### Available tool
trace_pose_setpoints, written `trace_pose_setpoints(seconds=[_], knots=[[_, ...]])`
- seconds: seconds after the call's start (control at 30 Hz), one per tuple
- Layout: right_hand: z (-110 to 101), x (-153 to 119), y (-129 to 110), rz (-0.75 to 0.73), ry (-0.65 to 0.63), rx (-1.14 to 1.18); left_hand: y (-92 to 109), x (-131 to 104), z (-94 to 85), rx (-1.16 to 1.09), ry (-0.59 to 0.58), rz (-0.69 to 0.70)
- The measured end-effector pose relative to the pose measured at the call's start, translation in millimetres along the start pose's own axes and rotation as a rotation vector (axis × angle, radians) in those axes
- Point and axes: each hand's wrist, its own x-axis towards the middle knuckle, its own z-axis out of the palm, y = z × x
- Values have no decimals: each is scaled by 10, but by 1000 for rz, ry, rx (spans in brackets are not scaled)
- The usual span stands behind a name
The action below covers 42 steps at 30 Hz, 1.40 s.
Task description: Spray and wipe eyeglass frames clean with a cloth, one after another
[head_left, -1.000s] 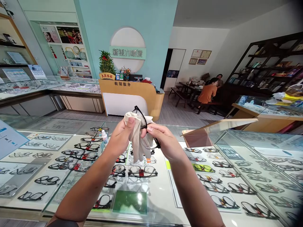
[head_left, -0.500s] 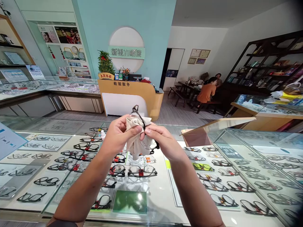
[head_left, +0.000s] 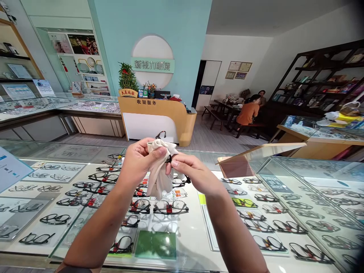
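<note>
Above the glass display counter, my two hands meet around a pair of dark-framed eyeglasses. My left hand is closed on a cream cleaning cloth, its thumb pressing the folded cloth against the glasses. Most of the frame is hidden under the cloth; one temple tip shows above it and a dark rim shows at the lower right. My right hand pinches the glasses beside the cloth, thumb and fingers near the middle of the frame. The cloth's loose end hangs down below the fingers.
Under the counter's glass top lie rows of eyeglasses, with a green card near the front. A wooden-edged mirror stand rises at the right. Beyond are a cashier desk and a seated person in orange.
The cloth has been drawn over more of the glasses, and its loose end hangs lower. The temple above my hands shows less. Both hands stay in nearly the same place.
</note>
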Motion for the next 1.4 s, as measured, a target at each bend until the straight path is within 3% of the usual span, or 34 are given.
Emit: trace_pose_setpoints(seconds=[0.1,0.23,0.4,0.63,0.87,1.2,1.4], knots=[[2,1,-5,0,6,33,-1,25,-70,2,-20,6],[8,-14,-21,13,49,95,57,51,-168,0,-170,-18],[10,-51,-28,45,86,135,64,56,-131,-41,-269,-40],[31,-39,12,36,131,147,-82,7,51,-101,-160,-53],[62,-38,50,9,173,155,-57,-96,264,-162,-17,-124],[42,-2,54,-19,163,106,-76,-73,183,-91,-66,-8],[20,9,24,-23,60,79,-24,-53,158,-69,4,47]])
